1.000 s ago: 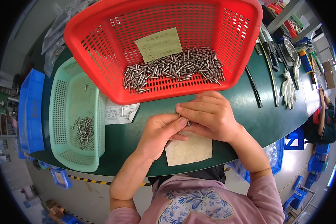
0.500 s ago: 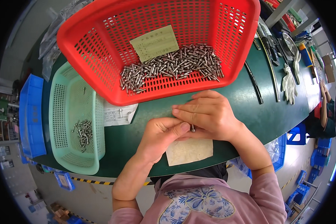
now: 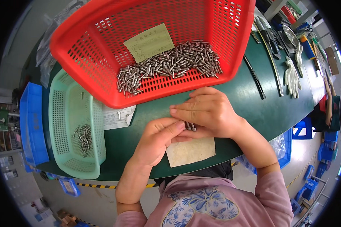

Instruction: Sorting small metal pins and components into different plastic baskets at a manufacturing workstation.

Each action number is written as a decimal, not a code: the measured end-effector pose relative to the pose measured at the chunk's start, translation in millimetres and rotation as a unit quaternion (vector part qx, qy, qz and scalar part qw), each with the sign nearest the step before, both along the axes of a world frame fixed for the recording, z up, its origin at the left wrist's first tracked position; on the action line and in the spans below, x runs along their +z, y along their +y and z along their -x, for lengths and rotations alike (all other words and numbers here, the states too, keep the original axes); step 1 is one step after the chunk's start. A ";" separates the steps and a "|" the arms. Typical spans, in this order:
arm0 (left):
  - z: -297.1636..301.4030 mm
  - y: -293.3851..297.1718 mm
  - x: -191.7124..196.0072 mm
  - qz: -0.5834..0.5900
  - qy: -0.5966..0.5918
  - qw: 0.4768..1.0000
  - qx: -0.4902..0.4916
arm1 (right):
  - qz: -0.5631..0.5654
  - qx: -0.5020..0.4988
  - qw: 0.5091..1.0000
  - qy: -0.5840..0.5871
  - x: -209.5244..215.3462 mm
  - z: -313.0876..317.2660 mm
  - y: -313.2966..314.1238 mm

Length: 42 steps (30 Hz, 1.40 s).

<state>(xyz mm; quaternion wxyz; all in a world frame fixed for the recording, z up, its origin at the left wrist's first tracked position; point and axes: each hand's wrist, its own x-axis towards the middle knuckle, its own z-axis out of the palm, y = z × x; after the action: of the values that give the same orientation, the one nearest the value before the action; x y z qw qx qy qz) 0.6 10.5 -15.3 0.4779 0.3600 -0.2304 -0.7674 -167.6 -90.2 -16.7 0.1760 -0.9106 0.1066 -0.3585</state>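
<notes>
Since the earlier frame, both hands had barely shifted below the red basket (image 3: 102,56). Right hand (image 3: 208,111) pinched small metal pins (image 3: 190,126), their length pointing toward the basket; left hand (image 3: 159,140) touched them, fingers closed.

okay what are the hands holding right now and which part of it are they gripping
The right hand holds a few small grey metal pins, their ends poking out beneath its fingers. The left hand touches them with its fingertips. Exactly where along each pin the grip falls is hidden.
</notes>
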 end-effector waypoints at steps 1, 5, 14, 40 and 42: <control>0.2 0.6 -2.3 -0.002 0.000 1.000 -0.003 | -0.002 -0.003 1.000 0.000 -0.1 -0.2 0.7; 2.6 -0.4 -7.7 -0.004 0.090 0.995 0.044 | 0.011 -0.026 1.000 -0.001 0.1 -1.7 0.0; 6.7 0.0 2.4 0.018 0.042 0.998 0.045 | 0.018 -0.031 0.999 -0.022 -3.7 -1.6 -1.8; 15.7 3.2 3.3 0.049 -0.043 0.994 0.090 | -0.001 -0.047 0.997 -0.056 -7.1 -5.3 1.3; 15.1 4.2 3.5 0.040 -0.013 0.996 0.081 | -0.014 -0.034 0.998 -0.058 -5.8 -5.8 0.7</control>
<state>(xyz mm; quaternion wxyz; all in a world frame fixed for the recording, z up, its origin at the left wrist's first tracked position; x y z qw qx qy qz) -14.4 14.7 -11.8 0.5499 0.3675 -0.2372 -0.7115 -161.9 -89.4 -22.6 0.1825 -0.8817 0.1319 -0.4146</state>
